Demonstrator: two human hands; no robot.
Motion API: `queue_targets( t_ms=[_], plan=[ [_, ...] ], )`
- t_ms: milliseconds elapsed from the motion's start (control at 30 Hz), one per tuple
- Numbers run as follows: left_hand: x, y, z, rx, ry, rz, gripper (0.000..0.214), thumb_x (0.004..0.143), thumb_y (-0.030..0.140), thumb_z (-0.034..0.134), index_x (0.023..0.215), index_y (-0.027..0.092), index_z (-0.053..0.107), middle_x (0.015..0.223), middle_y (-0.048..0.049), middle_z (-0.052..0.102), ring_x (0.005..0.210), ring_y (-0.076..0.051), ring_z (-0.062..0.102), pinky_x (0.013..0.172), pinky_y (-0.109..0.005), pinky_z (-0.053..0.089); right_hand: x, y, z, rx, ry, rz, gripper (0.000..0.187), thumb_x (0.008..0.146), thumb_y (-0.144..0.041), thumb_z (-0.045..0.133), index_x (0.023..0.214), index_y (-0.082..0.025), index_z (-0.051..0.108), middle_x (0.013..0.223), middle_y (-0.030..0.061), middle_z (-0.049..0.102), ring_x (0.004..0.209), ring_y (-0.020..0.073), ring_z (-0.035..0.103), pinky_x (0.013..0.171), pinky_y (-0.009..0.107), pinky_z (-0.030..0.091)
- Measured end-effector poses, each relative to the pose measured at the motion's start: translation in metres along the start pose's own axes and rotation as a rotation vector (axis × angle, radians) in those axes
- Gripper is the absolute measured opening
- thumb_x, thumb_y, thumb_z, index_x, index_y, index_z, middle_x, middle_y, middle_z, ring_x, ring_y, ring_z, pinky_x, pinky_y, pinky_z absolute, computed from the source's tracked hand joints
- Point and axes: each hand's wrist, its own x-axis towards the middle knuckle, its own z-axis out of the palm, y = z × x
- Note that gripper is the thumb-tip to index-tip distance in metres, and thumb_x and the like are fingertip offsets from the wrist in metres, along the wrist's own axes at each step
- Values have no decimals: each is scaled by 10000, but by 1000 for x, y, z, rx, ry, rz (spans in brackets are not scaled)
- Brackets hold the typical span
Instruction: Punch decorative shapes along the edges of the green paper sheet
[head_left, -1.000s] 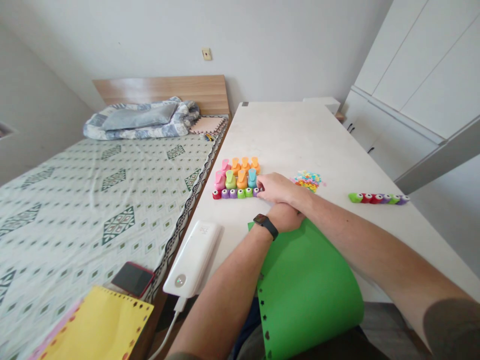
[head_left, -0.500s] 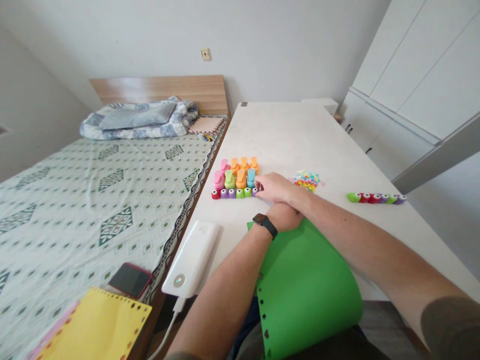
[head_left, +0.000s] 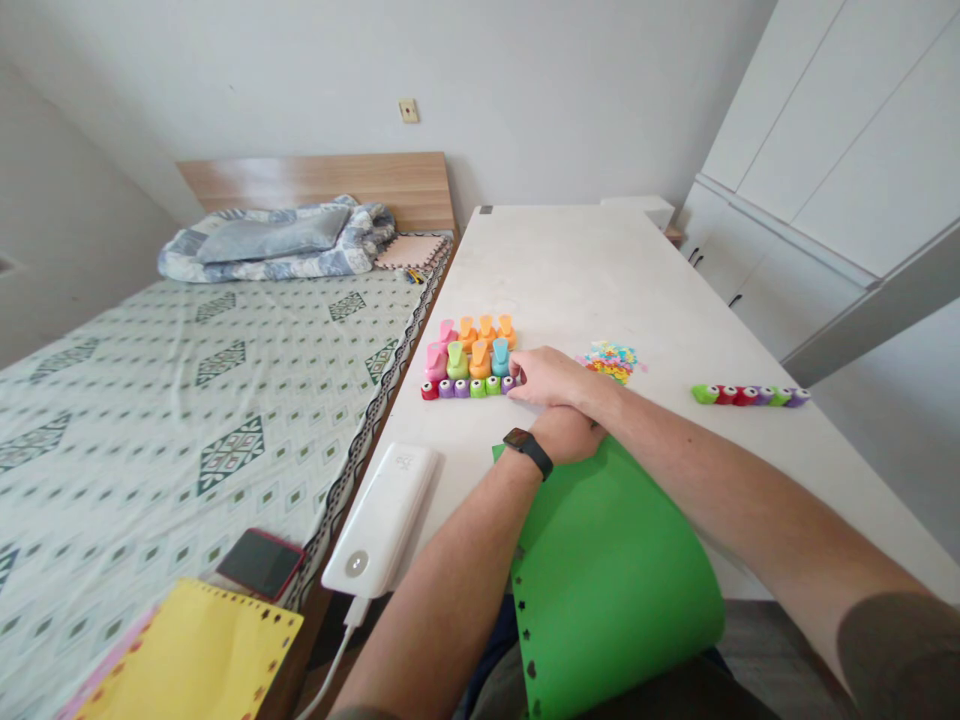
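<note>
Purple in colour, a small craft paper punch (head_left: 508, 385) sits at the right end of a front row of mini punches (head_left: 461, 388). My right hand (head_left: 544, 375) has its thumb and fingers closed around it. Crossed under my right forearm, my left hand (head_left: 571, 435) wears a black watch and grips the top of a green paper sheet (head_left: 622, 570); its fingertips are hidden. The sheet curves down over the table's near edge toward my lap, with small punched shapes along its left edge. Larger punches (head_left: 478, 360) in pink, green, orange and blue stand behind the front row.
Colourful paper cut-outs (head_left: 611, 362) lie beyond my right forearm. Another punch row (head_left: 750, 396) is at the right. A white power bank (head_left: 384, 515) with a cable sits at the table's left edge. A phone (head_left: 261, 563) and yellow paper (head_left: 199, 650) lie on the bed (head_left: 150, 400).
</note>
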Motion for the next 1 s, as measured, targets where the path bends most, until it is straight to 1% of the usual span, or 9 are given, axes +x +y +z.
queue_targets(
  t_ms=[167,300,367,433,467,567,767,867,1000],
  plan=[
    [-3,1,-5,-79,-18,21,532,979,322,472,1478,138,506,1539,-122,510,1428,-278,474,1231,-442,346,-18,1,-11,88,141,28,319,875,-437,701,1077,-196,650,974,73,753,815,192,673,683,269,440],
    [-1,0,-10,-147,64,15,621,910,299,583,1490,102,482,1565,-161,468,1449,-312,437,1224,-460,339,-51,12,-20,187,317,32,266,906,-374,681,1089,-188,628,999,71,739,866,178,666,764,268,467],
    [0,0,-14,-189,48,19,547,879,269,615,1407,130,578,1436,-156,607,1306,-300,581,1157,-440,421,-71,24,-25,225,373,52,260,906,-368,676,1085,-186,628,993,68,737,858,176,668,772,273,481],
    [2,0,-19,-255,-19,0,353,897,266,584,1215,163,700,1151,-113,758,1055,-261,707,981,-382,537,-92,42,-31,250,406,89,254,910,-368,664,1083,-186,635,995,70,740,853,179,676,777,282,497],
    [2,0,-21,-281,-41,-15,294,898,267,580,1135,168,725,1030,-92,780,944,-243,726,893,-357,559,-102,53,-35,250,416,115,252,911,-369,658,1083,-186,640,998,72,743,855,182,680,779,288,503],
    [1,1,-27,-344,-33,-45,254,883,253,603,1089,186,736,971,-58,785,879,-203,724,798,-296,549,-133,99,-47,151,444,228,260,895,-380,662,1073,-190,664,1020,79,750,878,202,690,774,310,510],
    [1,1,-32,-407,-8,-73,251,885,276,607,1082,192,738,981,-52,780,890,-194,716,800,-284,539,-187,187,-62,-180,239,414,312,847,-375,664,1075,-174,732,1100,126,755,1011,278,689,882,389,499],
    [2,-1,-33,-436,9,-82,250,886,292,605,1072,192,739,965,-51,775,873,-193,708,801,-285,538,-200,204,-56,-256,142,377,327,812,-410,686,1042,-189,762,1119,126,756,1067,296,670,984,432,452],
    [1,-5,-33,-482,25,-104,250,887,307,605,1065,197,741,940,-46,772,836,-184,696,775,-279,532,-200,204,-45,-295,136,379,208,795,-347,683,921,-222,790,1039,118,768,1046,301,656,995,458,424]
  ],
)
